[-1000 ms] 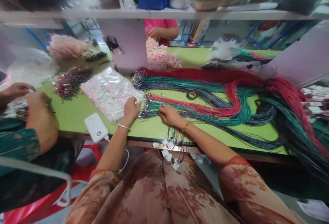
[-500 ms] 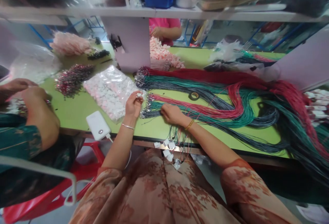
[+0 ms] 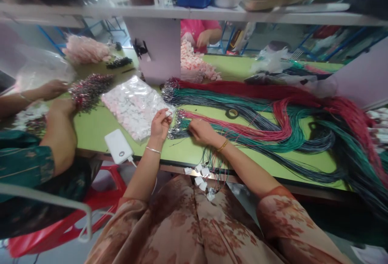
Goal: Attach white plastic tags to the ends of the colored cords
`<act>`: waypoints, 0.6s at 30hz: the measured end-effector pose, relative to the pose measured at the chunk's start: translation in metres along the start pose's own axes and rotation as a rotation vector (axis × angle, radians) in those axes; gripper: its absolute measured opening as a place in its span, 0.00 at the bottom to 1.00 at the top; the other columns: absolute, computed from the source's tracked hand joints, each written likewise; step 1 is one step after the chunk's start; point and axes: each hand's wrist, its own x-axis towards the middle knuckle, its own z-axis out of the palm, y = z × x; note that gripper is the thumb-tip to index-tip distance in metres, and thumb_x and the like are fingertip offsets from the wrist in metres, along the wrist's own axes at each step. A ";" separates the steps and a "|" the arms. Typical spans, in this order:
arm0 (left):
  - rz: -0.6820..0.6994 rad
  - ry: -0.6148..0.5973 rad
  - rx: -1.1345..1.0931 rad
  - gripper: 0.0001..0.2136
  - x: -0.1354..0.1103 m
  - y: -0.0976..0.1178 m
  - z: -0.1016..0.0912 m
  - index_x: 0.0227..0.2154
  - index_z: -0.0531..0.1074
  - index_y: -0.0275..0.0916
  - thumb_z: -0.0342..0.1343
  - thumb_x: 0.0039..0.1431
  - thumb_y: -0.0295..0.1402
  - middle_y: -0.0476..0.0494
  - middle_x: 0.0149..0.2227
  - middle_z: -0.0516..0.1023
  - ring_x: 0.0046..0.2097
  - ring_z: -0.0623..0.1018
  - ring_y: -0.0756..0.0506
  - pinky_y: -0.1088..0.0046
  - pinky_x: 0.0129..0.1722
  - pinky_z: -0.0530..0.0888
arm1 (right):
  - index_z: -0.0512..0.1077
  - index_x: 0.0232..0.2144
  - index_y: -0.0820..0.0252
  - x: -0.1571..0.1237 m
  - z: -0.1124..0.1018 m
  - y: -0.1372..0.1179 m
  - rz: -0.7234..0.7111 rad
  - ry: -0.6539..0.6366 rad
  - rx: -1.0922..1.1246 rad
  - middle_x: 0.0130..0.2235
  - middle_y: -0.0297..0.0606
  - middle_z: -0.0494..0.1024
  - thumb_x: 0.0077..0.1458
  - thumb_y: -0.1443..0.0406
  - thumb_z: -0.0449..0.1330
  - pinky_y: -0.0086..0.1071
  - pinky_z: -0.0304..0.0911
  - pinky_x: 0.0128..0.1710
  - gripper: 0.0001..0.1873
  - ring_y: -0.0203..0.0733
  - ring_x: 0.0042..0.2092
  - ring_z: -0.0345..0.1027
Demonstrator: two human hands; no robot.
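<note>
My left hand (image 3: 160, 125) is closed in a pinch on a small white plastic connector (image 3: 168, 112), held beside the metal-tipped wire ends (image 3: 176, 124). Over the front bundle, my right hand (image 3: 202, 132) is closed, its fingertips down at the green wires (image 3: 185, 124); whatever they grip is hidden. Red wires (image 3: 218, 121) lie just behind that hand, and dark wires (image 3: 182, 135) run underneath it. In front of it, thin wires with white connectors (image 3: 199, 180) hang over the table edge. A clear bag of white connectors (image 3: 133, 106) lies left of my left hand.
A white power bank (image 3: 118, 146) with a cable lies near the front edge. A tape roll (image 3: 233, 113) sits among the long wires. At left, a co-worker's hands (image 3: 54, 90) are beside a pile of metal-tipped parts (image 3: 91, 90). A shelf (image 3: 194, 13) crosses above.
My right hand has shifted slightly, its fingers now at the green wires. My left hand still holds the white connector. The co-worker's far hand has reached toward the metal-tipped pile. The view has swung slightly left.
</note>
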 end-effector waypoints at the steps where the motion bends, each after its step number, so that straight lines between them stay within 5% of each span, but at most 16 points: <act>1: -0.004 0.001 -0.004 0.06 0.000 0.000 0.000 0.32 0.73 0.36 0.62 0.50 0.30 0.47 0.28 0.75 0.25 0.70 0.55 0.79 0.28 0.68 | 0.65 0.31 0.61 -0.001 -0.003 0.001 0.012 0.024 0.091 0.32 0.42 0.71 0.58 0.68 0.49 0.33 0.53 0.35 0.06 0.41 0.33 0.58; 9: -0.041 -0.068 0.087 0.06 -0.006 -0.006 0.004 0.30 0.75 0.34 0.63 0.49 0.29 0.47 0.31 0.76 0.26 0.70 0.56 0.78 0.28 0.68 | 0.65 0.28 0.60 0.025 -0.010 -0.022 0.054 0.135 0.651 0.27 0.31 0.66 0.56 0.62 0.53 0.28 0.53 0.29 0.07 0.33 0.28 0.55; 18: -0.156 -0.193 0.090 0.07 -0.015 -0.018 0.015 0.32 0.75 0.36 0.63 0.50 0.32 0.47 0.30 0.75 0.26 0.70 0.55 0.77 0.29 0.69 | 0.66 0.26 0.60 0.021 -0.009 -0.025 0.228 0.369 0.595 0.24 0.30 0.66 0.51 0.62 0.55 0.27 0.52 0.27 0.07 0.32 0.25 0.54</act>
